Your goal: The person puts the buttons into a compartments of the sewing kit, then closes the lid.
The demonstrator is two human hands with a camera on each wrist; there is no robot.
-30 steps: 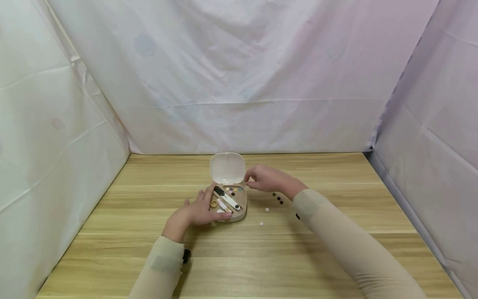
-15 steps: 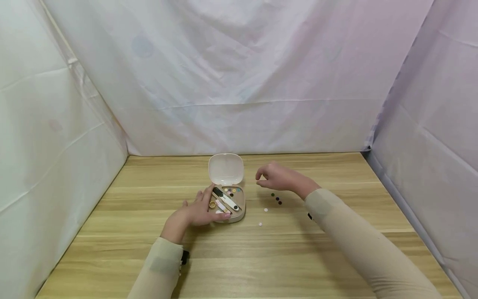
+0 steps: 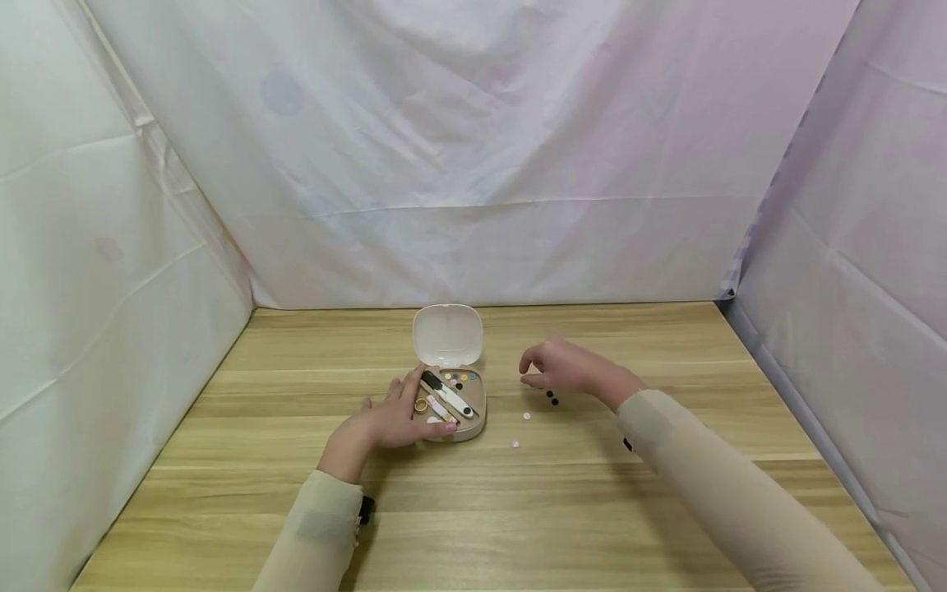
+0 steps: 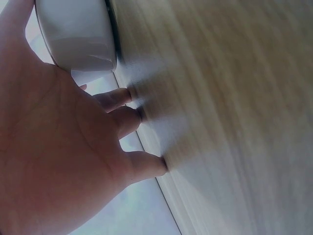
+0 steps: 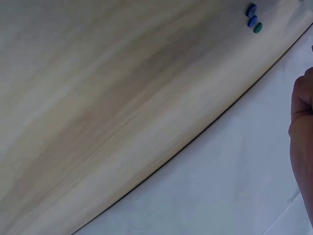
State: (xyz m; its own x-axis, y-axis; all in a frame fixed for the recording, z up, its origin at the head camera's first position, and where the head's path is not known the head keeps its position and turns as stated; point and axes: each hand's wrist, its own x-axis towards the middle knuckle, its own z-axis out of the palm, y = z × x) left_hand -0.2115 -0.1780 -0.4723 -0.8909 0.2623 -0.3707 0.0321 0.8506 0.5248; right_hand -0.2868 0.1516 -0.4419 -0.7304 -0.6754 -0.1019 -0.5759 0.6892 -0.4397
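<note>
Sewing case (image 3: 476, 396), lid (image 3: 447, 335) raised at the back, sits about mid-table (image 3: 533, 526), just right of the left hand (image 3: 394, 419). Left hand: spread wide, forefinger along the case's left side, thumb across the front edge; left wrist view has other fingertips on the wood. Reads as steadying. Firm, even pressure should do; better not to tip the tray.

Inside, left to right: gold ring-like piece (image 3: 421, 404), slim pink-and-white piece (image 3: 438, 408), black-and-white tool (image 3: 455, 400) lying slanted, small coloured buttons (image 3: 464, 377) in the back-right compartment.

Right of the case, loose on the wood: pinkish button (image 3: 515, 445) nearest the person, white button (image 3: 527, 416) behind it, then dark buttons (image 3: 556, 402) by the right hand (image 3: 564, 367), partly hidden by it. Right wrist view gives three close together, two blue, one green (image 5: 257, 28).

Right hand: thumb and forefinger bent, narrow gap, nothing visible between; slight blur.

Step in hand, probably: picking up one from that row. Come down from above, take an end one, pinch by the rim; flat discs likely skid, so tilt one edge up first and avoid nudging neighbours.
</note>
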